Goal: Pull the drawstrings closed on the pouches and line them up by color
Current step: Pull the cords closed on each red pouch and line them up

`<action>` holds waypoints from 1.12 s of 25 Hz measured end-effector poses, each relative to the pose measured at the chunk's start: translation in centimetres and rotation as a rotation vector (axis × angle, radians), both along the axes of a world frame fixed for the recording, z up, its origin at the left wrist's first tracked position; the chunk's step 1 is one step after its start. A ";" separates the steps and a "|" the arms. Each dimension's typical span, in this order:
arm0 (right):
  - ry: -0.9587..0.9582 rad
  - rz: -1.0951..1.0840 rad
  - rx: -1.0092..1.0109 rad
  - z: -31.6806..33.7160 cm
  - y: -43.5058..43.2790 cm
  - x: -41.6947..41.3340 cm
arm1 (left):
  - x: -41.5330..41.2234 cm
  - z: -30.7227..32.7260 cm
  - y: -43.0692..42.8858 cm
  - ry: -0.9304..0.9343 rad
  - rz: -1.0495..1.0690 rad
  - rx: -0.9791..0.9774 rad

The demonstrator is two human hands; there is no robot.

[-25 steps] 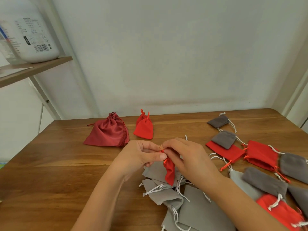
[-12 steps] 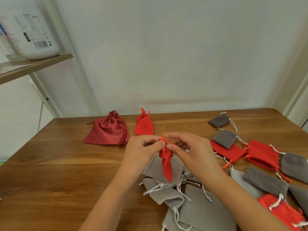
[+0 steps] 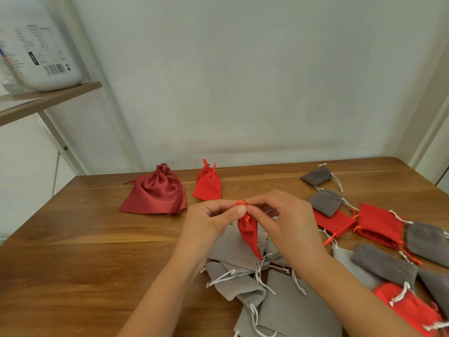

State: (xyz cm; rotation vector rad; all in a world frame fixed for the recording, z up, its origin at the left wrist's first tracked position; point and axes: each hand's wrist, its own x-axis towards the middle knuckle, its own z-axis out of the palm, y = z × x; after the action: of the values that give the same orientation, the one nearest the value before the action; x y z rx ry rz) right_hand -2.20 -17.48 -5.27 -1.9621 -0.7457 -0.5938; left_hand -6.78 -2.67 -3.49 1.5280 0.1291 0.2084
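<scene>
Just above the middle of the tabletop point(image 3: 97, 239), my forearms angled in from the near edge, hands close together. My left hand point(image 3: 213, 220) pinched the gathered neck of the small red pouch point(image 3: 249, 233) between thumb and curled forefinger. My right hand point(image 3: 284, 220) nipped the orange drawstring point(image 3: 240, 203) with curled fingertips. The pouch hung tip-down over the grey pouches point(image 3: 233, 249). Near the far edge lay a dark red satin pouch point(image 3: 155, 193) and a closed red pouch point(image 3: 207, 184).

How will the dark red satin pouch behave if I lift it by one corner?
Probably floppy: the satin pouch lies in soft folds. Its sheen suggests slippery cloth. It lies fairly flat, so it is likely light.
</scene>
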 end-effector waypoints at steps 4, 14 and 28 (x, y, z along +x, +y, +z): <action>-0.010 0.089 -0.009 0.0 -0.2 0.1 | -0.2 0.3 0.4 0.025 -0.061 0.064; -0.026 0.128 -0.083 -0.2 -0.4 0.9 | 0.0 -0.2 0.1 0.027 -0.017 0.058; -0.088 -0.012 -0.147 -0.3 0.8 -0.5 | 0.5 -0.4 0.6 0.165 -0.024 -0.223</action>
State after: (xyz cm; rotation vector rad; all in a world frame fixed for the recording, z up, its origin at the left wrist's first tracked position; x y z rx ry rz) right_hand -2.73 -16.71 -5.59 -2.0876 -0.8535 -0.6517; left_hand -6.28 -2.12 -3.88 1.3226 0.2568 0.0460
